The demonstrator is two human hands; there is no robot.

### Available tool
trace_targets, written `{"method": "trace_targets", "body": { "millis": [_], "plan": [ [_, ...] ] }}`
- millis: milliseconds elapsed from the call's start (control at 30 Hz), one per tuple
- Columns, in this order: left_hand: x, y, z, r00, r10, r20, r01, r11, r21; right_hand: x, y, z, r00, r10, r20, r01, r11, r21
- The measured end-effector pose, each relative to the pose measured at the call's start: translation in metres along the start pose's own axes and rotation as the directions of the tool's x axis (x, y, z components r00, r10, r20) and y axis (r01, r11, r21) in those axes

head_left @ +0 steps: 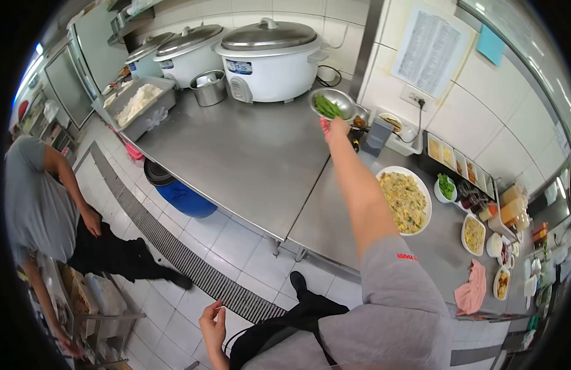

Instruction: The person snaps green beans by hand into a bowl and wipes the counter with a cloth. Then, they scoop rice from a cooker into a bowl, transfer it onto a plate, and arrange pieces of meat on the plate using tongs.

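Note:
My right hand [335,127] is stretched far forward over the steel counter and is closed on the near rim of a metal bowl [346,98]. Inside that bowl lie green vegetable pieces [326,106], perhaps beans or pods. Low in the view, my left hand [212,325] hangs over the tiled floor beside my leg. It holds nothing, and its fingers are loosely bent and apart from the thumb. Nearer to me than the bowl, a large white plate of fried rice [404,198] sits under my right forearm's outer side. A dark grey box [377,137] stands just right of my right hand.
Large rice cookers [270,65] and a steel pot [209,88] line the back left. A grey tub of white rice [139,105] sits at the counter's left end. Condiment trays [461,163] and a pink cloth [470,288] are right. A co-worker [45,197] is at left.

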State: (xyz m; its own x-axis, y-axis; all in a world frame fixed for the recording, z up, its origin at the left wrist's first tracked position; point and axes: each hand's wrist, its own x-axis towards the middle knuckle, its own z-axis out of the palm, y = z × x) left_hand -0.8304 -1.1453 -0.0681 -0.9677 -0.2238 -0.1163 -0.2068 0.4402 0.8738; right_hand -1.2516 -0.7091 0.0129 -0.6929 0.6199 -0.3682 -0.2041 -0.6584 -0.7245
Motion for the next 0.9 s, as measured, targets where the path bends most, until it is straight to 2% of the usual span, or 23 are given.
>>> {"method": "trace_targets", "body": {
  "millis": [33,67,133,200,267,333,400,467,533,567,633,667,800,833,867,900],
  "plan": [
    [0.003,0.004,0.003,1.000,-0.024,-0.002,0.024,1.000,0.005,0.013,-0.003,0.005,1.000,0.013,0.008,-0.013,1.000,-0.003],
    [0.006,0.006,0.008,1.000,0.015,-0.014,-0.015,0.999,0.041,0.025,-0.005,0.007,1.000,-0.012,-0.019,0.012,1.000,0.001],
    [0.013,0.016,0.019,0.998,-0.064,-0.001,0.064,0.998,0.027,0.040,0.004,0.010,0.999,-0.020,-0.048,0.020,1.000,0.003],
    [0.026,0.020,0.032,0.998,-0.061,0.003,0.061,0.998,0.008,0.048,0.009,0.010,0.992,-0.122,-0.011,0.121,0.990,-0.067],
    [0.040,0.028,0.043,0.998,-0.055,0.017,0.055,0.998,-0.010,0.061,0.022,0.013,0.997,-0.074,-0.004,0.073,0.993,-0.093],
    [0.056,0.042,0.051,0.996,-0.071,0.055,0.069,0.997,0.029,0.070,0.040,0.012,0.992,0.074,0.101,-0.054,0.981,-0.185],
    [0.072,0.065,0.059,0.997,-0.043,0.060,0.039,0.998,0.059,0.073,0.054,0.009,0.977,0.172,0.123,-0.132,0.950,-0.282],
    [0.081,0.072,0.066,0.997,-0.012,0.070,0.005,0.996,0.091,0.075,0.067,0.004,0.979,0.181,0.092,-0.152,0.954,-0.258],
    [0.089,0.068,0.076,0.992,0.082,0.091,-0.084,0.996,0.017,0.077,0.075,-0.005,0.995,0.076,0.066,-0.064,0.983,-0.170],
    [0.089,0.078,0.079,0.991,0.059,0.121,-0.061,0.998,0.010,0.072,0.071,-0.008,0.988,0.130,0.084,-0.117,0.982,-0.150],
    [0.091,0.079,0.088,0.982,0.105,0.158,-0.112,0.993,0.034,0.056,0.065,-0.014,0.965,0.225,0.137,-0.201,0.965,-0.169],
    [0.091,0.078,0.090,0.974,0.141,0.176,-0.153,0.987,0.058,0.042,0.063,-0.022,0.949,0.270,0.164,-0.235,0.951,-0.203],
    [0.093,0.097,0.102,0.910,0.210,0.357,-0.265,0.958,0.114,-0.072,0.036,-0.086,0.743,0.347,0.572,-0.252,0.937,-0.242],
    [0.092,0.104,0.106,0.874,0.297,0.384,-0.351,0.933,0.077,-0.103,0.019,-0.109,0.668,0.391,0.633,-0.231,0.918,-0.323],
    [0.090,0.111,0.111,0.847,0.309,0.434,-0.372,0.926,0.067,-0.131,-0.001,-0.135,0.590,0.438,0.678,-0.199,0.893,-0.403],
    [0.089,0.120,0.115,0.831,0.321,0.454,-0.386,0.921,0.055,-0.158,-0.023,-0.163,0.605,0.425,0.673,-0.103,0.880,-0.463]
  ]
}}
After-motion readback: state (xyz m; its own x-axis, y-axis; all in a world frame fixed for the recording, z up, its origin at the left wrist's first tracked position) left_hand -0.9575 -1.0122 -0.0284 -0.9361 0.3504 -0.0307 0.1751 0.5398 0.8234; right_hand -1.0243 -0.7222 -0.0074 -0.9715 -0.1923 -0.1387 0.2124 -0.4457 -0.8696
